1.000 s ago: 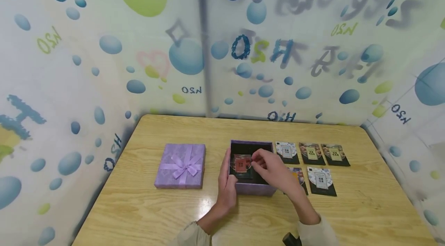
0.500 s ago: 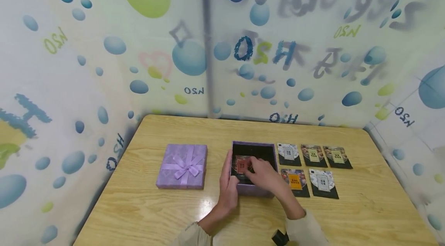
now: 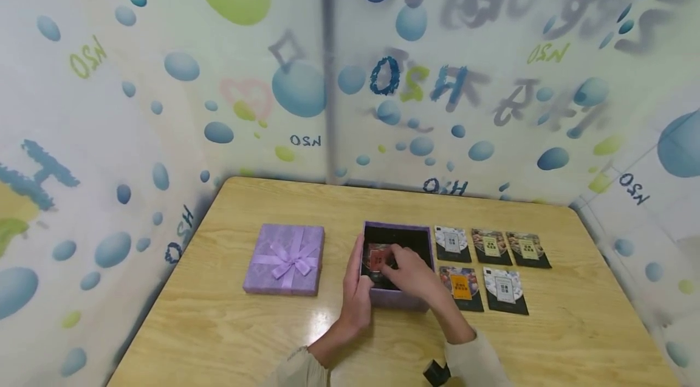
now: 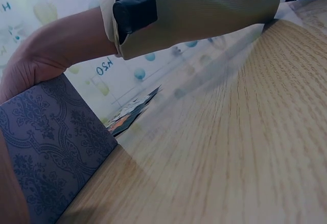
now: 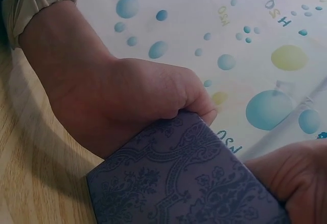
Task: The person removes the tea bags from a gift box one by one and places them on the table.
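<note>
Head view: near to far across my desk (image 3: 229,326).
Left hand (image 3: 358,293): my grip wraps the purple box's (image 3: 395,297) left wall.
Right hand (image 3: 414,274): fingers curled, pinching the red packet (image 3: 377,257) inside the box.
Right of box: five packets (image 3: 492,265).
Left: bowed lid (image 3: 285,259).

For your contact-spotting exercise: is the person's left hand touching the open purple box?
Touching. The right wrist view shows the left hand wrapped around the corner of the purple box; the head view shows it against the box's left wall.
</note>
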Motion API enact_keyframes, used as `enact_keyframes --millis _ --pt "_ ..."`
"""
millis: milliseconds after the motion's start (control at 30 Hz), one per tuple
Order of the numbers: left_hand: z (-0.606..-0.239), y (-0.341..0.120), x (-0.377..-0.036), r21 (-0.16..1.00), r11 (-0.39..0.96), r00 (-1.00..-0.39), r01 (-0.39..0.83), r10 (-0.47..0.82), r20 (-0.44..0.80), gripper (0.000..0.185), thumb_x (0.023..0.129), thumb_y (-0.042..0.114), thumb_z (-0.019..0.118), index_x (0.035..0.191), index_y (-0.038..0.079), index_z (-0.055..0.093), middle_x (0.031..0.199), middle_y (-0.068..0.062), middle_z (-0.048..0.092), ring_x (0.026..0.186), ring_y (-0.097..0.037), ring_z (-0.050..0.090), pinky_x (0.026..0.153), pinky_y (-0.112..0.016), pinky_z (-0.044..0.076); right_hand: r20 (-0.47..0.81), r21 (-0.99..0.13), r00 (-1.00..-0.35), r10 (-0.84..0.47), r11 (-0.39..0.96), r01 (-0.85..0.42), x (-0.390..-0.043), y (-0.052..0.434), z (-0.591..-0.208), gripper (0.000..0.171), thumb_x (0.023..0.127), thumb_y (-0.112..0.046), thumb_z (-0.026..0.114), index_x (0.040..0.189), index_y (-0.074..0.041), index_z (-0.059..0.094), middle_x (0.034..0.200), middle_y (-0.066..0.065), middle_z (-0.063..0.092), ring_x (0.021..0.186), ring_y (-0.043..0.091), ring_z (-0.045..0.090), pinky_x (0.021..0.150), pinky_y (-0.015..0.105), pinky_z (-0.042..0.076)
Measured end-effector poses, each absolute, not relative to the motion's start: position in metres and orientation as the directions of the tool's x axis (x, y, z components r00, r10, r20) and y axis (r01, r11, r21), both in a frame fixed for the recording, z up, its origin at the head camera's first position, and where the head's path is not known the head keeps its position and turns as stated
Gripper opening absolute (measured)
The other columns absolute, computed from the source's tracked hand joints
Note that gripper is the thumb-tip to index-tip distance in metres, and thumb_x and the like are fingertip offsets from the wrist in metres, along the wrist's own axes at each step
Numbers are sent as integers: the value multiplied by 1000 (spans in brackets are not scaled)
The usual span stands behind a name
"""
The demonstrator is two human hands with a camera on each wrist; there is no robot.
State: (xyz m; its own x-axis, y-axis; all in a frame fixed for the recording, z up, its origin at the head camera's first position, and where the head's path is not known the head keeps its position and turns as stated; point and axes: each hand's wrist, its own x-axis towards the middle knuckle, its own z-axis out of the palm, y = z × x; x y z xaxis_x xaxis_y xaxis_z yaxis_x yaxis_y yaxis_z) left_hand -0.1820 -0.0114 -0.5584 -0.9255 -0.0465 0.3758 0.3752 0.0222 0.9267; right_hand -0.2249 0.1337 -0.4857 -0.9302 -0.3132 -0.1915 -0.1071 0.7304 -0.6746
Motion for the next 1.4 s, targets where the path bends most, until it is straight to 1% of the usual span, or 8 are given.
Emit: enact_keyframes --millis 233,367,500,633,900,1100,1200,1400 --pt "-557 -13 -182 924 18 -923 382 -36 383 89 80 -13 32 166 5 23 171 -18 25 157 -29 21 121 -18 18 -172 -759 -944 -283 649 -56 -229 136 -482 20 99 -14 66 113 0 69 102 8 69 83 21 55 71 36 46" --pt "-557 -13 -181 926 25 -926 376 -27 376 89 79 -13 32 166 5 23 171 -16 25 157 -28 21 121 -17 18 -207 -787 -928 -311 616 -31 -229 137 -484 21 100 -17 66 114 -2 72 108 7 72 91 19 61 78 37 50" --pt "-556 -13 -183 928 25 -928 372 -27 373 89 79 -13 32 166 7 24 171 -13 26 157 -29 21 121 -17 18 -222 -803 -916 -334 595 -23 -229 136 -485 27 102 -19 65 119 -1 74 115 9 73 101 22 65 87 42 53" --pt "-558 -13 -184 931 15 -930 365 -31 366 89 80 -12 32 166 8 25 171 -15 26 157 -30 21 121 -18 18 -224 -799 -913 -341 600 -28 -230 136 -486 29 103 -19 64 124 -1 73 119 10 74 103 22 65 90 43 52" --pt "-558 -13 -183 927 20 -926 375 -43 375 89 79 -12 34 166 5 26 170 -12 28 157 -29 24 121 -18 18 -174 -806 -925 -339 588 -64 -234 136 -486 27 102 -15 65 122 -1 75 115 8 75 89 16 61 79 34 50" --pt "-557 -13 -185 923 18 -922 385 -42 385 89 78 -12 33 166 5 25 170 -16 27 157 -30 23 121 -18 18 -148 -843 -938 -314 537 -47 -234 137 -486 27 101 -11 65 126 0 68 107 8 73 89 16 65 79 36 56" --pt "-558 -13 -184 921 15 -920 389 -39 389 90 78 -13 32 166 4 24 170 -17 26 157 -31 21 121 -18 18 -155 -850 -938 -310 525 -34 -232 137 -485 28 101 -10 65 127 0 67 106 7 71 89 17 64 79 36 56" --pt "-558 -13 -184 917 18 -916 398 -43 398 89 78 -13 32 166 4 24 171 -11 27 157 -31 21 121 -18 18 -123 -823 -935 -333 561 -91 -232 137 -484 23 101 -10 65 120 1 73 106 8 75 87 18 67 77 38 57"
